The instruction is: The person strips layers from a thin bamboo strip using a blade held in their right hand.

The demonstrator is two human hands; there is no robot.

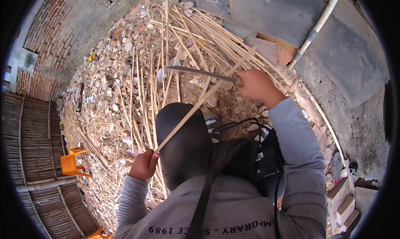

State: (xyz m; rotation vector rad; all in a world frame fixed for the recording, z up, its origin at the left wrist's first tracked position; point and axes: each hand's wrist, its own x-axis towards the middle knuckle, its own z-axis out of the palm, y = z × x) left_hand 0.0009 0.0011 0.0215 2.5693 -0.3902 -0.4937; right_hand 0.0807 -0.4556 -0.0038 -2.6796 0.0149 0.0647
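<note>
Bamboo strip (200,103) pinched in left hand (143,165) grip, right hand (256,85) clenched around knife (200,72) crossing it.

Brick wall (39,51); littered ground (108,80); sunlight

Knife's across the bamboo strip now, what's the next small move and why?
Probably draw the knife along the bamboo strip, away from the body. The right hand grips its handle, the blade lies across the strip's far part, and the left hand steadies the near end.
</note>
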